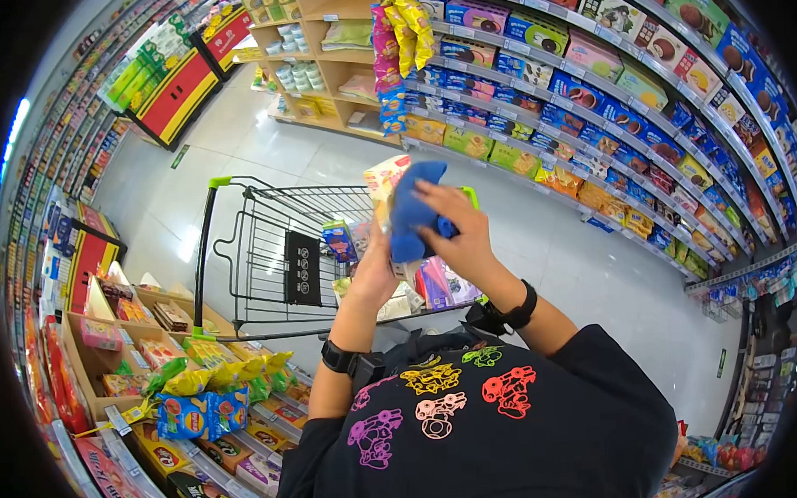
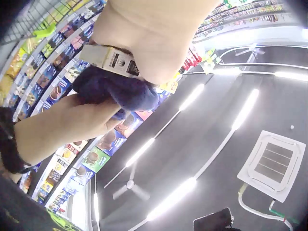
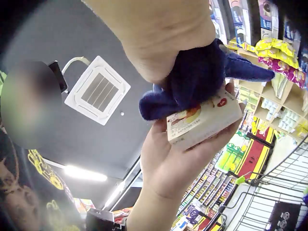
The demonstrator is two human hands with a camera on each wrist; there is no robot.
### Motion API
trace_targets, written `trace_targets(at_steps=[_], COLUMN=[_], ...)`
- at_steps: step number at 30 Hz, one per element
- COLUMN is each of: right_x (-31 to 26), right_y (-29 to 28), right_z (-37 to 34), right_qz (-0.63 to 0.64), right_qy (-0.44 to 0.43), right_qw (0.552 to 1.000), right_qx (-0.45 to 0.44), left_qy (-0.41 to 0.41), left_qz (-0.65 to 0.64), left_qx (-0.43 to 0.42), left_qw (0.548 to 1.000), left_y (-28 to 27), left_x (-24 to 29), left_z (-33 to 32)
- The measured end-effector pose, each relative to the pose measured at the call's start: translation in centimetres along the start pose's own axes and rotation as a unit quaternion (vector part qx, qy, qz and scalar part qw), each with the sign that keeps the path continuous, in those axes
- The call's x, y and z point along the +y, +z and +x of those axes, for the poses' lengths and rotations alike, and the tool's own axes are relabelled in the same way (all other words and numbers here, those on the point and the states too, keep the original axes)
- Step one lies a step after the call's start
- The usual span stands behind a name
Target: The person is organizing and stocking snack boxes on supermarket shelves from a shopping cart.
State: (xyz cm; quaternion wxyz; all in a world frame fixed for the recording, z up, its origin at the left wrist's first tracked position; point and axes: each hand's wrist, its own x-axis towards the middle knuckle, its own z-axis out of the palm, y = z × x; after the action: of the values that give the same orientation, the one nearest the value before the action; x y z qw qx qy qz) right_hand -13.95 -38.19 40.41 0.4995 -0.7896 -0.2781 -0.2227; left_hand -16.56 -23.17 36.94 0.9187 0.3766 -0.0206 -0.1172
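While the left hand [image 1: 377, 269] grips the small box [image 1: 384, 177] by the cart [image 1: 303, 268], the right hand [image 1: 461, 234] holds a soft blue cloth [image 1: 408, 215] against it. The box looks light but easy to dent; I'd hold its sides gently.

Fabric piece [image 1: 408, 218]: you have plain blue, royal blue in the head view, navy in both wrist views. Carton [image 3: 204, 129]: cream-white faces, a round red mark [image 3: 222, 102] near one corner, an orange-red picture; black print on the face seen in the left wrist view. Your T-shirt [image 1: 554, 419]: black ground, line-drawn figures [image 1: 509, 393] in purple, yellow, green, pale pink and red. Both your wristbands [image 1: 524, 306]: black. Cart [image 1: 202, 256]: black wire grid, bright green cap [image 1: 220, 181] at its far left corner. Sign [image 1: 303, 268] toward the cart's left edge: black, white symbols. Hanging bags [image 1: 415, 33] at the wooden shelf unit's [image 1: 342, 3] right edge: yellow, magenta, blue. Floor [image 1: 620, 303]: pale grey tiles.
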Motion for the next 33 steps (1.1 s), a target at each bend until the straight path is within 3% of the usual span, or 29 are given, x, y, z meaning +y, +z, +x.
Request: trace_targets(at_steps=[3,6,7,11,14,15,17,18,20,22,24,25,26,27,28,29,31,33], right_x=[-0.2,-0.6,0.0,-0.3,0.1,0.4,1.1,1.0,0.9,1.2,1.4,0.9,0.8,-0.1,-1.0,-1.2,-1.5,-0.3], right_y=[0.0,-0.2,0.0,-0.1,0.4,0.4,0.5,0.4,0.2,0.6,1.2,1.3,1.5,1.4,1.4,1.8,2.4,2.6], right_z=[1.3,1.0,0.6,-0.3,-0.8,-0.8,-0.6,-0.5,-0.2,-0.9,-2.0,-2.0,-2.4,-2.4,-2.3,-2.3,-2.4,-2.2], right_qz=[-0.036,-0.044,-0.015,0.029,0.035,0.106,0.244,0.358,0.567,0.558,0.549,0.554,0.533,0.466,0.393,0.389,0.379,0.334], right_qy=[-0.016,-0.074,-0.099,-0.119,-0.044,0.037,0.195,0.228,0.281,0.303,0.324,0.315,0.343,0.294,0.243,0.205,0.131,0.097], right_qw=[0.998,0.995,0.992,0.973,0.989,0.986,0.946,0.903,0.774,0.772,0.770,0.769,0.771,0.827,0.872,0.884,0.903,0.926], right_qx=[0.055,-0.044,-0.081,-0.196,-0.135,-0.119,-0.081,-0.063,-0.026,-0.030,-0.032,-0.042,-0.060,-0.110,-0.159,-0.157,-0.154,-0.145], left_qy=[-0.041,-0.030,0.010,0.060,0.094,0.096,0.105,0.110,0.109,0.108,0.097,0.075,0.087,0.099,0.103,0.037,0.003,0.027], left_qz=[0.012,-0.068,-0.051,0.029,0.054,0.033,0.055,0.066,0.105,0.192,0.202,0.131,0.148,0.164,0.045,0.020,0.032,0.044], left_qx=[-0.028,-0.016,-0.030,0.049,0.117,0.106,0.091,0.083,0.084,0.110,0.148,0.165,0.150,0.136,0.023,0.013,0.036,0.010], left_qw=[0.999,0.997,0.998,0.997,0.987,0.989,0.989,0.988,0.985,0.969,0.963,0.975,0.974,0.972,0.993,0.999,0.999,0.999], left_y=[-0.4,-1.3,-0.5,-1.0,-0.7,0.8,-0.7,-1.2,-1.6,-1.1,0.4,2.7,0.2,-2.3,-6.5,-6.2,-2.5,0.0], left_x=[-1.0,-0.3,0.6,2.4,1.8,2.4,1.3,0.8,0.2,0.1,0.8,1.9,0.1,-1.8,-3.7,-3.2,-1.6,-1.2], left_z=[0.2,0.0,-0.4,-0.3,-0.2,-0.7,-0.4,-0.3,-0.2,0.0,0.0,-0.1,1.3,2.6,2.9,3.1,2.2,1.2])
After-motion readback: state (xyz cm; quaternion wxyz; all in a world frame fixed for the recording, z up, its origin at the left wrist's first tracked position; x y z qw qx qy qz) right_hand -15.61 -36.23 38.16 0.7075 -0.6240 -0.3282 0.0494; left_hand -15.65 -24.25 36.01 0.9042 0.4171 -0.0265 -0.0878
